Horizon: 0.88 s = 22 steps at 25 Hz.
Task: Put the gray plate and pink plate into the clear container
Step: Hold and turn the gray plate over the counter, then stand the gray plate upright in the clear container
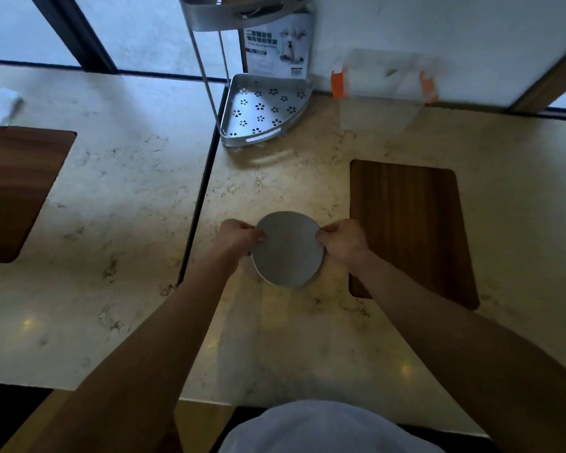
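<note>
Gray plate (288, 248) is gripped at opposite edges by the left hand (237, 238) and right hand (342, 238) above the table (275, 338). Nothing is seen inside the clear container (383, 89), well apart by the wall. No pink plate is seen.

The bench (275, 338) looks like pale polished stone with dark veins, glossy enough to carry small light reflections. Set into the bench, right of the plate, a board (412, 230) shows dark wood grain with a dull sheen. The gray plate (288, 250) has a smooth, matt face and a paler rim. Beyond the plate, the corner rack (263, 109) is brushed silver metal, its tray punched with flower-shaped holes. Right of the rack, the container (383, 93) is clear, slightly cloudy plastic with orange plastic clips (338, 82). Behind the rack stands a printed card box (276, 47).
</note>
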Each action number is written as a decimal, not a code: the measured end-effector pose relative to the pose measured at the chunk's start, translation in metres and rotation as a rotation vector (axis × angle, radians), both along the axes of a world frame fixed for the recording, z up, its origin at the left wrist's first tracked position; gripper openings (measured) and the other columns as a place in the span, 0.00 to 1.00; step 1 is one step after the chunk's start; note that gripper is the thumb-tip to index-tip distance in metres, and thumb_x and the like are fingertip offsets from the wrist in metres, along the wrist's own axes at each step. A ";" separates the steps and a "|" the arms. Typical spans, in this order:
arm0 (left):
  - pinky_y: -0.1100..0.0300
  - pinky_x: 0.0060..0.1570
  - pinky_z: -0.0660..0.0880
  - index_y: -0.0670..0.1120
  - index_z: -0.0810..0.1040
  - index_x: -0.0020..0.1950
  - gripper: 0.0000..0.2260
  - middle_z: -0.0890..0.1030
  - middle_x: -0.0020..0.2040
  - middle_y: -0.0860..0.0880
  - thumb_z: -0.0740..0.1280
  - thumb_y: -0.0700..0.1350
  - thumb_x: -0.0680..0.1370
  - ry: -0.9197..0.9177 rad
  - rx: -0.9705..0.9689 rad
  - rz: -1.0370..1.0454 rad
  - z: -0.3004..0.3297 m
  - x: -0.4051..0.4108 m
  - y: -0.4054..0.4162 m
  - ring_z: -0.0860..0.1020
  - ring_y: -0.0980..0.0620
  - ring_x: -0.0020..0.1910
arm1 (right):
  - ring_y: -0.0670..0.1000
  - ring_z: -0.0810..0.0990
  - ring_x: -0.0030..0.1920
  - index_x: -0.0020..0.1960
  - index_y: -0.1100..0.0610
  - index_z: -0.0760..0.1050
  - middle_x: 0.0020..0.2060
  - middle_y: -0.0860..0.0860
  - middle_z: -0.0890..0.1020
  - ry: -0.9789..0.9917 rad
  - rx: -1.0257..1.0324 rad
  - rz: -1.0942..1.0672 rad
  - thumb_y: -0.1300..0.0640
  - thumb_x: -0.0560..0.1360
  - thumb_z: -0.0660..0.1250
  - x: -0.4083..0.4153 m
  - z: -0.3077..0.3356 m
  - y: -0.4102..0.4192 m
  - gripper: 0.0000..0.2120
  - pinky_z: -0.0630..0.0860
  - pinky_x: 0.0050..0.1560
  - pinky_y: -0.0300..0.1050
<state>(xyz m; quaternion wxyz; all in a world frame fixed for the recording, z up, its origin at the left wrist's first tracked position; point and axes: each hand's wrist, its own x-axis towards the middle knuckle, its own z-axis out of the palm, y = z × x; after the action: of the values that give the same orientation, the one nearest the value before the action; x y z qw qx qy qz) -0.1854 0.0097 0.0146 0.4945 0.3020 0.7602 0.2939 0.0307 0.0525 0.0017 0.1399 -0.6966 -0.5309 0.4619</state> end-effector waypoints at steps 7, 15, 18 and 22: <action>0.38 0.47 0.81 0.40 0.82 0.40 0.03 0.83 0.43 0.38 0.71 0.34 0.69 -0.046 0.028 -0.079 0.017 0.051 0.037 0.82 0.38 0.44 | 0.57 0.85 0.43 0.42 0.62 0.84 0.42 0.58 0.86 0.087 0.042 -0.072 0.56 0.70 0.69 0.063 0.025 0.019 0.10 0.82 0.47 0.60; 0.41 0.50 0.80 0.39 0.79 0.39 0.03 0.82 0.46 0.38 0.71 0.37 0.69 -0.114 0.069 -0.001 0.052 0.117 0.107 0.81 0.38 0.47 | 0.50 0.84 0.43 0.39 0.53 0.84 0.42 0.52 0.86 0.100 0.134 -0.048 0.56 0.69 0.71 0.124 0.067 0.087 0.03 0.84 0.48 0.53; 0.42 0.49 0.80 0.40 0.79 0.41 0.04 0.82 0.46 0.40 0.71 0.40 0.70 -0.123 0.069 0.003 0.059 0.134 0.135 0.81 0.40 0.47 | 0.53 0.84 0.43 0.41 0.57 0.84 0.40 0.54 0.86 0.097 0.183 -0.057 0.56 0.69 0.72 0.143 0.075 0.119 0.05 0.83 0.49 0.55; 0.45 0.47 0.81 0.41 0.79 0.44 0.07 0.82 0.45 0.43 0.72 0.44 0.71 -0.140 0.107 -0.013 0.068 0.146 0.182 0.81 0.43 0.46 | 0.52 0.84 0.41 0.43 0.57 0.84 0.39 0.54 0.85 0.081 0.238 -0.042 0.55 0.70 0.73 0.154 0.083 0.172 0.05 0.83 0.49 0.56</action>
<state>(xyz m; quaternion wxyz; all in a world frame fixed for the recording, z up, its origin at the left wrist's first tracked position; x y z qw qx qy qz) -0.0397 0.1920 0.0826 0.5314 0.3118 0.7052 0.3509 0.1849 0.2240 0.0849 0.2526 -0.6668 -0.5610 0.4205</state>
